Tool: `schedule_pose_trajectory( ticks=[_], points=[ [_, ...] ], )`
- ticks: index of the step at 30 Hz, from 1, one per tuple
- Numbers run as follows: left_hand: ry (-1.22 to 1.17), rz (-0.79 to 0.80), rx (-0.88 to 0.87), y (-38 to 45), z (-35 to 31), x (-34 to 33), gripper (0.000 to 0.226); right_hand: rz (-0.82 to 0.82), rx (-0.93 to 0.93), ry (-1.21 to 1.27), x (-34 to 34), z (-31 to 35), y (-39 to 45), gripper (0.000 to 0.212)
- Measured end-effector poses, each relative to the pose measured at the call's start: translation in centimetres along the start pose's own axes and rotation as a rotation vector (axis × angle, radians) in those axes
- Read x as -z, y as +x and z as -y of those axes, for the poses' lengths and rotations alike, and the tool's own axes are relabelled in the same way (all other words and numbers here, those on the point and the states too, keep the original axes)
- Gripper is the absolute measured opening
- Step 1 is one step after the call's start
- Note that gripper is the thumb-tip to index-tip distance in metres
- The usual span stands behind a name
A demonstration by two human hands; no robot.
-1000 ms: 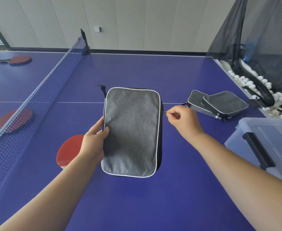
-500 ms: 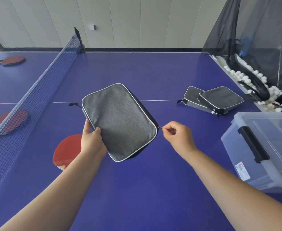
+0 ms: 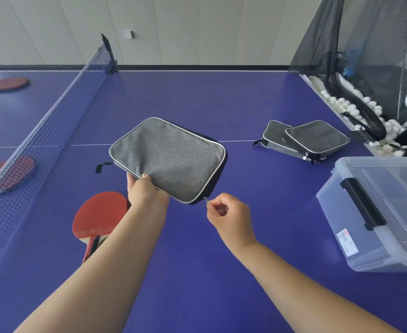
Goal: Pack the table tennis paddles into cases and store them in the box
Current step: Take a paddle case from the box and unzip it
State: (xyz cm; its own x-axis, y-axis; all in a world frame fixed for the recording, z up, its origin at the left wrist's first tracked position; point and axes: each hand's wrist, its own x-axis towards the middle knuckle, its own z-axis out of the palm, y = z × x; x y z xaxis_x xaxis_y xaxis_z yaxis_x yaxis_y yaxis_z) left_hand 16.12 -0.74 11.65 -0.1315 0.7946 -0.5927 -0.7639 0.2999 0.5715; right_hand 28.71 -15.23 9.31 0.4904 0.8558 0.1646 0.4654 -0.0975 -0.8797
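A grey fabric paddle case (image 3: 168, 158) with pale piping is held above the blue table, turned so its long side runs left to right. My left hand (image 3: 143, 189) grips its near left edge. My right hand (image 3: 228, 213) pinches the small metal zipper pull (image 3: 206, 200) at the case's near right corner. A red paddle (image 3: 99, 216) lies on the table under my left forearm. Two more cases (image 3: 305, 139) lie stacked at the right. The clear plastic box (image 3: 375, 212) with a black latch stands at the right edge.
The net (image 3: 41, 131) crosses the table on the left, with a red paddle (image 3: 12, 173) just behind it and another paddle (image 3: 10, 83) far back left. A black ball-catch net and several white balls (image 3: 351, 109) sit at the back right.
The case has turned from upright to lying crosswise. My right hand has drawn the zipper pull along the edge toward the near corner, coming closer to me.
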Motion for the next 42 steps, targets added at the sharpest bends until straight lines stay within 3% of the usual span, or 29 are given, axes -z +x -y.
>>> schedule_pose_trajectory(
  ticks=[7, 13, 16, 18, 20, 25, 31, 36, 42],
  points=[
    [-0.036, -0.058, -0.018, -0.9, 0.5, -1.1, 0.056, -0.025, 0.069, 0.041, -2.0, 1.5, -0.4, 0.008],
    [-0.049, 0.075, 0.047, -0.9, -0.3, -0.6, 0.055, 0.040, 0.032, 0.141, -1.0, 1.3, -0.1, 0.008],
    [0.089, 0.143, 0.038, 0.5, -0.6, 0.4, 0.054, -0.138, 0.061, 0.041, 0.3, 0.4, 0.5, 0.016],
    [0.211, 0.179, 0.042, 1.2, -0.2, 1.4, 0.053, -0.288, 0.057, -0.018, 1.3, -0.4, 1.3, 0.011],
    [0.325, 0.233, 0.056, 1.3, 0.6, 2.2, 0.052, -0.326, -0.032, -0.017, 2.3, -1.4, 2.1, 0.005],
    [0.542, 0.337, 0.129, -0.2, 3.7, 4.5, 0.049, -0.077, -0.362, -0.059, 4.5, -4.6, 3.6, 0.045],
    [0.684, 0.275, 0.246, -1.9, 7.8, 7.2, 0.034, 0.169, -0.578, -0.048, 6.6, -8.1, 1.8, 0.048],
    [1.018, 0.280, 0.186, -2.3, 9.6, 6.9, 0.023, 0.148, -0.624, -0.033, 7.4, -10.5, 0.8, 0.052],
    [1.317, 0.585, 0.222, -1.9, 11.2, 6.9, 0.050, 0.089, -0.718, -0.045, 7.7, -12.8, 1.0, 0.053]
  ],
)
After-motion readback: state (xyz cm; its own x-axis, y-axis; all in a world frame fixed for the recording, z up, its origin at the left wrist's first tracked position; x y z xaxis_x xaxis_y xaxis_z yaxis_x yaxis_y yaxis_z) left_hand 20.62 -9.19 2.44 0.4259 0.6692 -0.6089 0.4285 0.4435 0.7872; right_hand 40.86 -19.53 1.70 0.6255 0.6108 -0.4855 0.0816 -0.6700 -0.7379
